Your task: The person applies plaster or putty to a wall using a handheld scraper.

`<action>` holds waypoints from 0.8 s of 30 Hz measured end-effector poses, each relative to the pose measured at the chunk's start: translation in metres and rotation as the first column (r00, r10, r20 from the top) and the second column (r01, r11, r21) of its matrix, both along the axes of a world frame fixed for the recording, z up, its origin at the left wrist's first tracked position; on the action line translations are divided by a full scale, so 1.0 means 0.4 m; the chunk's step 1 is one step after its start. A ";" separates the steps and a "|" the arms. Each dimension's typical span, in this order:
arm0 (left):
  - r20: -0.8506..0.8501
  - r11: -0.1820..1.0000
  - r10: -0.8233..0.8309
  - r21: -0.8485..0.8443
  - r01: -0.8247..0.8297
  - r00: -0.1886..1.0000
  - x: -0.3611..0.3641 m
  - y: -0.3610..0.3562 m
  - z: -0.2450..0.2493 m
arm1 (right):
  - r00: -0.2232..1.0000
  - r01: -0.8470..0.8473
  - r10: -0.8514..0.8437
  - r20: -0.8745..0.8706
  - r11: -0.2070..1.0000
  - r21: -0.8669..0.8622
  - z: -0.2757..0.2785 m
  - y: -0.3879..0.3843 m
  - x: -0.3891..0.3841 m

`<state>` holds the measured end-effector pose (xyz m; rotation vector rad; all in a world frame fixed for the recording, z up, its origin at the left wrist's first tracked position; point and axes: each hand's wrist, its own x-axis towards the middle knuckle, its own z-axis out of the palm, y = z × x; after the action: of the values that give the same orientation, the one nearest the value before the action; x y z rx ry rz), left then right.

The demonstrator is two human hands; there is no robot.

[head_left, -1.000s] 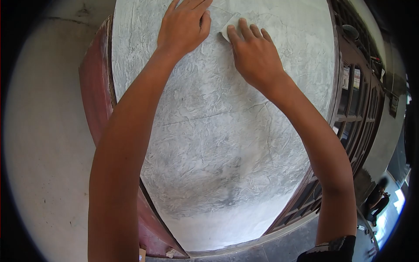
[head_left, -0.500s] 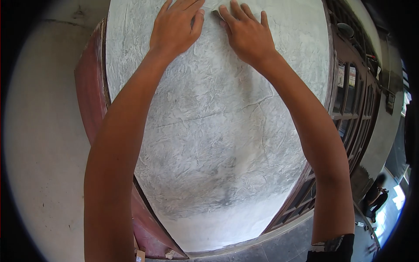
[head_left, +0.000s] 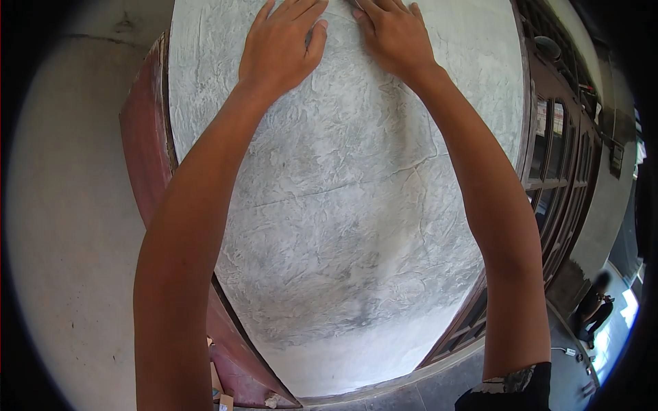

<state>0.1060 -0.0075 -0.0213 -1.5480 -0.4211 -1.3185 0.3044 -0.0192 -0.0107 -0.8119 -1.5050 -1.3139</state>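
Both my arms reach up to a pale, wrinkled, rough wall panel (head_left: 343, 205). My left hand (head_left: 281, 44) lies flat on it near the top, fingers spread, holding nothing. Just to its right, my right hand (head_left: 394, 34) presses on the same surface, with its fingertips at the frame's top edge. The small white pad seen under its fingers earlier is now covered by the hand. The two hands are a few centimetres apart.
A red-brown wooden frame (head_left: 144, 137) borders the panel on the left, next to a plain plastered wall (head_left: 68, 240). A dark wooden lattice door (head_left: 555, 151) stands on the right. A person (head_left: 595, 309) stands far off at lower right on the grey floor (head_left: 411, 394).
My right hand has slid upward and leftward across the panel with the white pad, which has gone from plainly visible to hidden. My left hand stayed in nearly the same place.
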 end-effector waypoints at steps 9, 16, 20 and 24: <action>-0.013 0.998 0.059 0.007 -0.059 0.998 0.002 0.003 -0.001 | 0.998 0.056 -0.059 0.029 0.993 0.099 0.001 0.019 0.031; -0.032 1.000 0.019 0.004 -0.019 0.999 -0.001 0.004 0.000 | 0.989 -0.022 -0.016 0.150 0.968 0.251 -0.148 0.043 0.049; -0.013 1.000 0.025 -0.001 -0.025 1.000 0.002 0.003 0.003 | 1.000 0.017 -0.012 -0.025 0.980 0.197 -0.068 0.059 0.009; -0.015 1.000 0.007 -0.006 -0.007 1.000 0.001 0.002 0.002 | 0.981 -0.047 0.048 -0.190 0.999 0.013 -0.032 0.040 -0.058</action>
<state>0.1064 -0.0067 -0.0204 -1.5594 -0.4212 -1.3005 0.2811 -0.0033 -0.0234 -0.8658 -1.3584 -1.1723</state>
